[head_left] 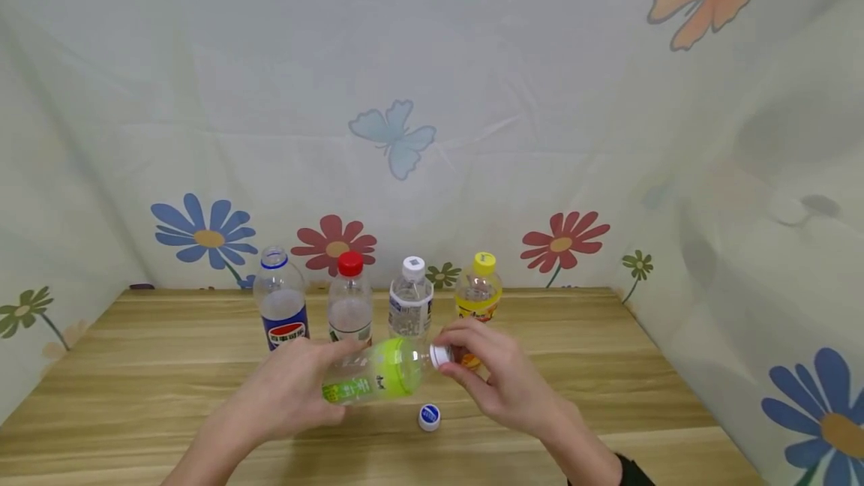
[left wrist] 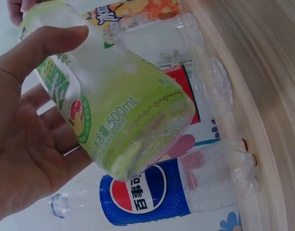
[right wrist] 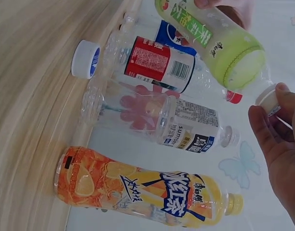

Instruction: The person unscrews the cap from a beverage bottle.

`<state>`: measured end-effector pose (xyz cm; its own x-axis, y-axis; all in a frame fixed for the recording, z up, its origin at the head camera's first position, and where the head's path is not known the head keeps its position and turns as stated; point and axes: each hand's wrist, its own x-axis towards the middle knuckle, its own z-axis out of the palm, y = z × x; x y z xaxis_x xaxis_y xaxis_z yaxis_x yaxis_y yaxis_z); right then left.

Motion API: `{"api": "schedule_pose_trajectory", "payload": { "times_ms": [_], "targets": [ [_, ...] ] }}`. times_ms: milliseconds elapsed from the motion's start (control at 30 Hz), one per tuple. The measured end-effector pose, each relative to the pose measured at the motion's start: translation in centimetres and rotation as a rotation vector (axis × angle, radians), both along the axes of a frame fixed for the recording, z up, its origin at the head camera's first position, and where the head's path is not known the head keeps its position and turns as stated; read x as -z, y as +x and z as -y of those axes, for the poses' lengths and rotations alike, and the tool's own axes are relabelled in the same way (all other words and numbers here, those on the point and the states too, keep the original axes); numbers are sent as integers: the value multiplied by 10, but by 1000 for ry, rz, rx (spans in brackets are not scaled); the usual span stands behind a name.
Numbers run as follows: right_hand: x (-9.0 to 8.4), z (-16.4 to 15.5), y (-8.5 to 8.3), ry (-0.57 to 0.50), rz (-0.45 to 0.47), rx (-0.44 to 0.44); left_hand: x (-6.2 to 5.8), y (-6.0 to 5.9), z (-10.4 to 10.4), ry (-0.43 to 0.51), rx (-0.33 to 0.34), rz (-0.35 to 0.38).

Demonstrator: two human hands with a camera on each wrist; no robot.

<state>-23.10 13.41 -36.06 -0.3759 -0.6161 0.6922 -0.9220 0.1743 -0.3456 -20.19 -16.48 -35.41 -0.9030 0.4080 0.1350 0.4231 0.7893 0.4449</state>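
Tilted nearly onto its side above the table, a green-labelled plastic bottle (head_left: 367, 375) lies in the grip of my left hand (head_left: 293, 381). In the left wrist view, the thumb and fingers wrap around the bottle's body. The thumb and fingers of my right hand (head_left: 502, 377) pinch the white cap (head_left: 441, 355) at the bottle's neck; whether the cap is loose cannot be seen. Below the bottle, a white cap with a blue top (head_left: 428, 417) rests on the wooden table (head_left: 540, 433).
Behind my hands stand a capless blue-labelled Pepsi bottle (head_left: 283, 306), a red-capped bottle (head_left: 350, 295), a white-capped bottle (head_left: 411, 298) and a yellow-capped bottle (head_left: 478, 291) with an orange label (right wrist: 138, 185). A flower-patterned cloth (head_left: 472, 193) rises behind the table.
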Motion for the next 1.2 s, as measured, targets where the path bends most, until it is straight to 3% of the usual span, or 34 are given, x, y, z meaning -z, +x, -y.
{"api": "schedule_pose_trajectory", "payload": {
  "times_ms": [167, 300, 400, 533, 667, 900, 1200],
  "targets": [
    [2, 0, -3, 11, -48, -30, -1, 0, 1, 9, -11, 34],
    [4, 0, -2, 4, -20, -37, 0, 0, 1, 19, -18, 65],
    [5, 1, 0, -2, 30, -20, 0, 1, 1, 18, -25, 77],
    [4, 3, 1, -34, 129, 27, 0, 1, 0, -2, -32, 38],
    [3, 3, 3, -89, 288, 83, -1, 1, -2, -28, -44, -6],
    [0, 5, 7, -129, 524, 148, -2, 4, -7, -34, -95, 7],
    [-2, 6, 9, -127, 577, 158, -3, 6, -11, -55, -136, -3]
  ]
}}
